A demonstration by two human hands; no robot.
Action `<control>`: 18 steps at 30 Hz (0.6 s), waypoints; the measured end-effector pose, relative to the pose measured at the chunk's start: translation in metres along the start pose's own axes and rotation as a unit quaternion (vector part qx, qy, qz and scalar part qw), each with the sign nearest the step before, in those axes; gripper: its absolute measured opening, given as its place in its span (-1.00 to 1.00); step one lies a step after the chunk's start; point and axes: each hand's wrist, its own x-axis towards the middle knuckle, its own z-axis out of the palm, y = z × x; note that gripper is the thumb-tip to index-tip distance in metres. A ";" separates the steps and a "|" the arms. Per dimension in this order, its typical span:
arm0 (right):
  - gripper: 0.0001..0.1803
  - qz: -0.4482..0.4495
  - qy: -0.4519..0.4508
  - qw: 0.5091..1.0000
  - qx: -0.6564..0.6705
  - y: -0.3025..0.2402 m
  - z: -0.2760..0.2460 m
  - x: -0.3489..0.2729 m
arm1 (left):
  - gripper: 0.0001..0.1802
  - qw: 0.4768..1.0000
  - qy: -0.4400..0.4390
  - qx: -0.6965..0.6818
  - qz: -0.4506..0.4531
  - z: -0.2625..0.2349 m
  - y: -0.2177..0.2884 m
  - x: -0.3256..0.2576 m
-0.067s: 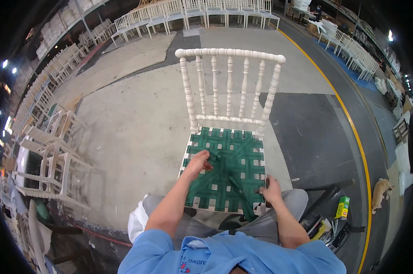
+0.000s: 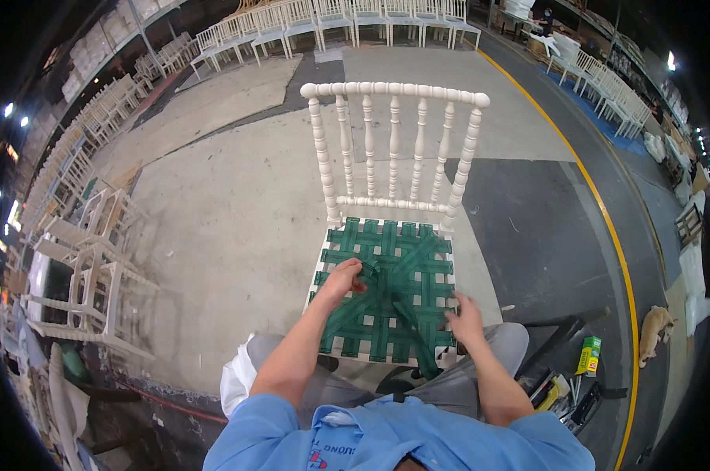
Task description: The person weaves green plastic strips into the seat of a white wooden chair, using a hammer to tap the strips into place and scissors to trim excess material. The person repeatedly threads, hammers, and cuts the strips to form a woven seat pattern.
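A white spindle-back chair point(image 2: 394, 141) stands right in front of me on the concrete floor. Its seat point(image 2: 386, 286) is woven from green straps. My left hand point(image 2: 342, 280) rests on the seat's left middle, fingers pinched on a loose green strap point(image 2: 371, 271). At the seat's right front edge, my right hand point(image 2: 466, 318) lies fingers down on the webbing and presses it. Another loose green strap end point(image 2: 422, 357) hangs over the front edge between my knees.
Stacked white chair frames point(image 2: 88, 267) stand at my left. Rows of white chairs point(image 2: 331, 20) line the far side. A yellow floor line point(image 2: 606, 228) curves on the right. A green box and tools point(image 2: 579, 369) lie by my right knee. A dog point(image 2: 655, 326) lies beyond them.
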 end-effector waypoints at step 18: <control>-0.78 -0.314 -0.147 0.933 0.098 -0.193 0.018 0.112 | -0.83 0.952 0.158 0.029 0.262 0.020 0.007 -0.028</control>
